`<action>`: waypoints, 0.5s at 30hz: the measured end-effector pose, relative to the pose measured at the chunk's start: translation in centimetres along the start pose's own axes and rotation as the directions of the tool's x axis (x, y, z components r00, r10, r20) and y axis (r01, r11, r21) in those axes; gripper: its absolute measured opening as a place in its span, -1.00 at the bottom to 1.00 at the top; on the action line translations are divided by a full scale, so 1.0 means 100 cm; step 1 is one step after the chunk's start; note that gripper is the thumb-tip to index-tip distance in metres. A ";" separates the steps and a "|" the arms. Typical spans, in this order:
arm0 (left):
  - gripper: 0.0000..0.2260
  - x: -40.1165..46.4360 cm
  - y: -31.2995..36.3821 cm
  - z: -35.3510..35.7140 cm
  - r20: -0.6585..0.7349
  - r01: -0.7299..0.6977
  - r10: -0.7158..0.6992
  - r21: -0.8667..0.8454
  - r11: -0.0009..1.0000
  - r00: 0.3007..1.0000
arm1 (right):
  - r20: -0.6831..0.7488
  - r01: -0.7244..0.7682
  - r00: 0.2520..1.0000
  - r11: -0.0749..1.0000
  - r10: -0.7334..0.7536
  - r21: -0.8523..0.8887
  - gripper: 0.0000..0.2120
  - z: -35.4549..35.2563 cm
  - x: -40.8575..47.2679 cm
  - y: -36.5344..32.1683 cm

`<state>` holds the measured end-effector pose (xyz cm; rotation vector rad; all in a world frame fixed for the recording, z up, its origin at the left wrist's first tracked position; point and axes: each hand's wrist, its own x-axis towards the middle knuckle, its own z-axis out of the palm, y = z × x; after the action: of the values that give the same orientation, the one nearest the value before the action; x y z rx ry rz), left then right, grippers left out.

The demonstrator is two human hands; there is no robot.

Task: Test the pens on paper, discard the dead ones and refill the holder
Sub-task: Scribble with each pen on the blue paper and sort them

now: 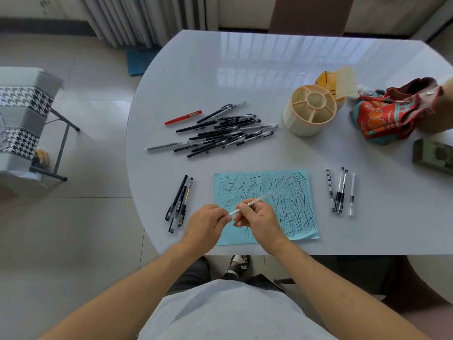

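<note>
Both hands meet over the near edge of a light-blue sheet of paper (266,207) covered in short black, blue and red pen strokes. The right hand (259,220) has its fingers curled round the middle of a slim clear-barrelled pen (247,205), which slants up and away to the right. The left hand (207,224) pinches the pen's near, lower end between thumb and fingertips; whether that end is a cap or the tip cannot be told.

Far beyond the right hand, and to its right, stands a round cream plastic pen holder (309,110) with a central well ringed by wedge-shaped compartments. Every compartment that shows is bare inside.

Straight beyond the hands, past the paper, lies a loose heap of mostly black and clear pens (220,132), with one red pen (183,117) at its far left edge and a pale grey one at its near left.

Just left of the left hand, a small group of dark pens (179,201) lies side by side on the glossy white desk (186,77). Well to the right of the right hand, past the paper's edge, another small group of clear and spotted pens (340,191) lies in a row.

Beside the holder, further right, sit a yellow packet (328,82) and a crumpled red, orange and teal patterned cloth (387,116); a green box (434,155) lies at the desk's right edge.
</note>
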<state>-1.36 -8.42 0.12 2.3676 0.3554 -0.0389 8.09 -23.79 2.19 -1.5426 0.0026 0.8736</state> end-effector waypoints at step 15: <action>-0.87 -0.032 -0.093 -0.071 -0.058 0.460 -0.457 0.034 0.887 0.887 | -0.107 0.025 0.990 0.872 -0.088 -0.489 -0.87 0.038 0.087 -0.026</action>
<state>-7.41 2.03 -0.49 2.2809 0.9435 -0.2146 13.56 -15.83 0.31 -2.0603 -0.1844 0.7606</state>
